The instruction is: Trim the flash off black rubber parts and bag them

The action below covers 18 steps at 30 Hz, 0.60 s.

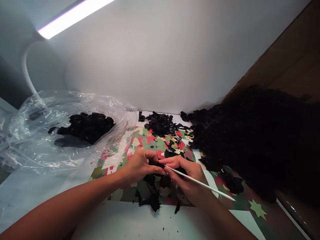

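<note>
My left hand [143,165] is closed around a small black piece [155,163], mostly hidden by the fingers. My right hand [185,171] pinches a thin white pointed stick [205,184], which slants down to the right, its upper end at the black piece. The fingertips of both hands nearly meet there. Beneath them lies a camouflage-patterned sheet [147,141] in red, green and cream. Ragged black scraps [151,200] are scattered on it just below my hands.
A clear plastic bag [110,106] with black rounded parts [87,126] lies at left. Behind my hands is a heap of black shreds [161,122]. A large black pile [240,133] fills the right, beside cardboard [287,56]. A lit lamp [75,16] hangs upper left.
</note>
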Motion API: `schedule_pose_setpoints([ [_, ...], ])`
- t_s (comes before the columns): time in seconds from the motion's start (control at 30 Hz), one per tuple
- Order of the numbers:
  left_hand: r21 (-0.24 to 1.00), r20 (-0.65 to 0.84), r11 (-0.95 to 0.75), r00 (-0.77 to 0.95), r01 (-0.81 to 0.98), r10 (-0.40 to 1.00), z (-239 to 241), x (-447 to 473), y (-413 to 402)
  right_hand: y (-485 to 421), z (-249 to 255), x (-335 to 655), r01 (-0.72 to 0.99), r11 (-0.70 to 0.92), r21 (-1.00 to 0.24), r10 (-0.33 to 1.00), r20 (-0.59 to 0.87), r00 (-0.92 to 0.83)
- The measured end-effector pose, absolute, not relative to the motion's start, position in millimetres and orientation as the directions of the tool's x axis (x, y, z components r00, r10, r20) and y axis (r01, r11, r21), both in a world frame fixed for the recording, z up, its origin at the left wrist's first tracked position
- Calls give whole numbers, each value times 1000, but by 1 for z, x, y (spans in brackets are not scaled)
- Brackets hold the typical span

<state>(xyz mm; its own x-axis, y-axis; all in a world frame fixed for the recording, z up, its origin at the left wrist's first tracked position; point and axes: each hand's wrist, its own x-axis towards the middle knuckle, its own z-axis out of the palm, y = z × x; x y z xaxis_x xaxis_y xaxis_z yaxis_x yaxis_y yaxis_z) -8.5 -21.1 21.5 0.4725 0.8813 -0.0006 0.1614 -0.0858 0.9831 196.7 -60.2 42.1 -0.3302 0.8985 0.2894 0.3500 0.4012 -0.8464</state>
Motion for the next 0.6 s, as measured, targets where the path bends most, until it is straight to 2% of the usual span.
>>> schedule_pose_setpoints([
  [0.07,980,3,-93,457,175,890,21,-8,-21,-62,39,193,399,502,-767,858,386,-339],
  [0.17,975,2,-100,435,201,900,21,-8,-22,-60,29,189,435,693,-575,720,587,-372],
  [0.27,977,46,-131,443,165,895,22,-8,-25,-51,19,191,534,715,-451,675,647,-356],
  [0.33,980,80,-152,439,130,895,23,-9,-26,-45,17,197,598,621,-507,758,584,-292],
  [0.4,984,101,-154,414,95,905,24,-9,-26,-41,19,203,586,482,-651,864,465,-194],
  [0.5,991,128,-136,368,-4,921,23,-10,-24,-40,26,206,456,312,-833,948,302,-98],
  [0.6,987,156,-131,341,-97,927,22,-10,-23,-44,32,205,307,282,-909,959,278,-59],
])
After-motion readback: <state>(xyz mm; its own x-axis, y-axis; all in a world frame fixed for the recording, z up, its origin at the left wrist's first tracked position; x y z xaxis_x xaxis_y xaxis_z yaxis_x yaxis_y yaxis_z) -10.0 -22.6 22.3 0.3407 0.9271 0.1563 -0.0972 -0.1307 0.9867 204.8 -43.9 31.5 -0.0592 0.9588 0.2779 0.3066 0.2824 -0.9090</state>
